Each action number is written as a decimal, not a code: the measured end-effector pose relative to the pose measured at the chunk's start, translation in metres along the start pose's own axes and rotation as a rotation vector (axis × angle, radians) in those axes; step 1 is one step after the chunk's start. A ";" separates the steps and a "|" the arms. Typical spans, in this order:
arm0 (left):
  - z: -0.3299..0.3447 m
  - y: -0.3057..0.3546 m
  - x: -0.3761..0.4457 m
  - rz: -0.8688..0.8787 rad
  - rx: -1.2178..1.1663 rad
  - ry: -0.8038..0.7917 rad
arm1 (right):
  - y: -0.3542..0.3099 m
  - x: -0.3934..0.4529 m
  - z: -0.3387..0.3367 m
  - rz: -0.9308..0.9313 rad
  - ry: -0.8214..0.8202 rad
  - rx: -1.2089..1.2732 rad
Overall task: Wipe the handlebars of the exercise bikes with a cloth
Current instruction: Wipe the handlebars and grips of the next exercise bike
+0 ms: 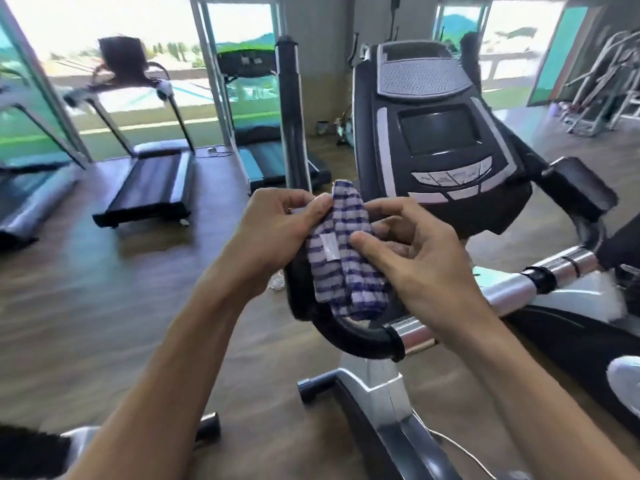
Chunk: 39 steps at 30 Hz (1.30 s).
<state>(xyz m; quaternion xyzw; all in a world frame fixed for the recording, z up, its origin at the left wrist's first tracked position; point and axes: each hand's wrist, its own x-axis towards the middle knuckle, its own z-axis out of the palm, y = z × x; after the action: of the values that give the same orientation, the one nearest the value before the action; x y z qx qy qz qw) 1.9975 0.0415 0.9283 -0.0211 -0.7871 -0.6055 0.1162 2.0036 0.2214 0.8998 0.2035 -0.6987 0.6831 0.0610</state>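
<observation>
Blue-and-white striped cloth [346, 258] sits bunched between your two hands, just above the black grip of the bike's handlebar [349, 332] at 6 o'clock from the console [440, 133]. Your left hand [277, 233] reaches in from 8 o'clock, thumb and fingers pinching the cloth's upper edge. Your right hand [419, 258] comes from 4 o'clock, thumb pressed on the fabric, fingers curled around its far side.
</observation>
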 end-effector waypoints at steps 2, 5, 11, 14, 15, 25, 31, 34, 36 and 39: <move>-0.005 0.001 -0.005 -0.054 0.012 0.004 | 0.003 0.001 0.004 0.042 -0.002 0.024; -0.007 0.002 -0.006 -0.044 0.183 0.047 | 0.007 0.004 0.012 0.088 0.003 -0.070; -0.028 0.012 0.001 0.030 0.429 -0.056 | 0.011 0.032 0.020 0.143 -0.088 -0.092; -0.048 0.019 0.001 0.017 0.411 -0.181 | 0.009 0.044 0.015 0.169 -0.129 0.075; -0.050 0.019 0.002 0.030 0.451 -0.181 | 0.008 0.047 0.014 0.151 -0.150 0.091; -0.033 -0.033 -0.018 0.338 0.463 -0.043 | 0.041 0.038 0.005 -0.104 -0.148 0.059; -0.030 -0.035 -0.021 0.584 0.569 0.068 | 0.050 0.034 0.001 -0.266 -0.142 0.035; -0.027 -0.037 -0.021 0.699 0.658 0.164 | 0.049 0.036 -0.004 -0.410 -0.144 -0.078; -0.031 -0.039 -0.019 0.703 0.655 0.145 | 0.052 0.033 -0.009 -0.549 -0.184 -0.254; -0.043 -0.043 -0.020 0.656 0.599 -0.026 | 0.063 0.028 -0.015 -0.703 -0.285 -0.468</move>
<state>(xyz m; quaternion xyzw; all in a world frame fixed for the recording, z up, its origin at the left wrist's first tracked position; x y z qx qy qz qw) 2.0165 -0.0088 0.8939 -0.2427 -0.8808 -0.2818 0.2931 1.9521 0.2293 0.8523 0.5017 -0.7243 0.4092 0.2370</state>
